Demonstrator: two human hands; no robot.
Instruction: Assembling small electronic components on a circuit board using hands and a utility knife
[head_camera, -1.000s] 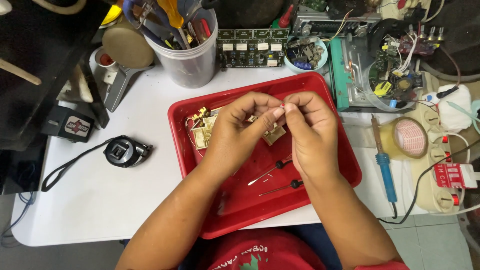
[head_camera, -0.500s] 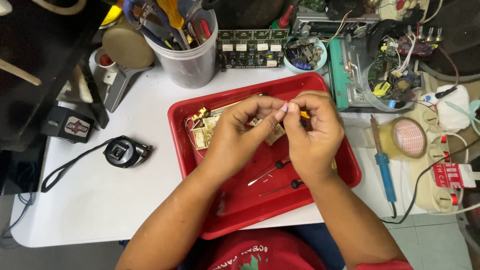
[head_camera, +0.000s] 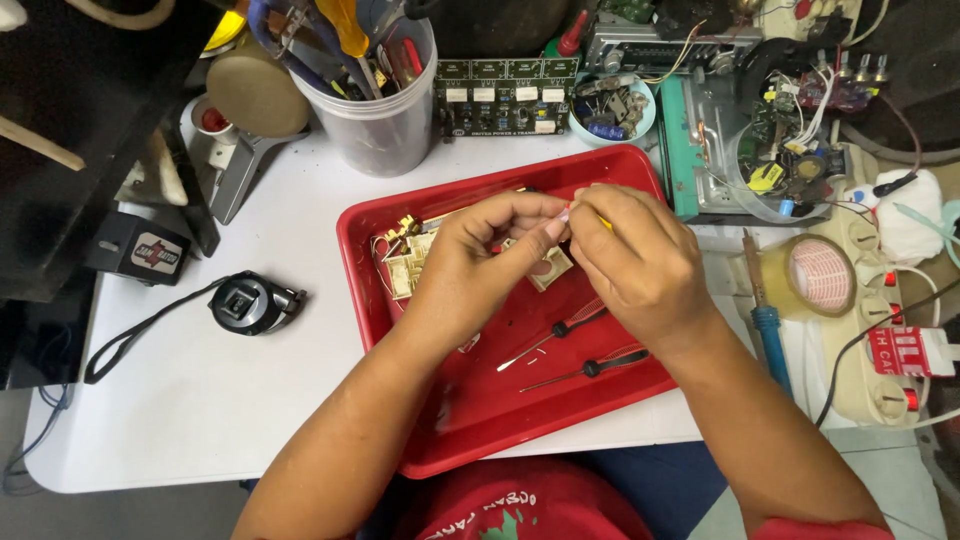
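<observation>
Head view looks straight down on a red tray (head_camera: 430, 440), and both hands meet right above its middle. Left hand (head_camera: 480, 255) and right hand (head_camera: 640, 260) pinch together at the fingertips on a tiny part (head_camera: 566, 212), pale pink and mostly hidden, with a sliver of yellow peeking past the right fingers. Its shape cannot be told. Just under the hands lies a beige circuit board (head_camera: 415, 260) with small yellow parts on its upper edge. Two thin screwdrivers (head_camera: 560, 330) rest on the tray floor near the right wrist. Beside the tray on the white table (head_camera: 200, 420) sits a tape measure (head_camera: 245, 302).
</observation>
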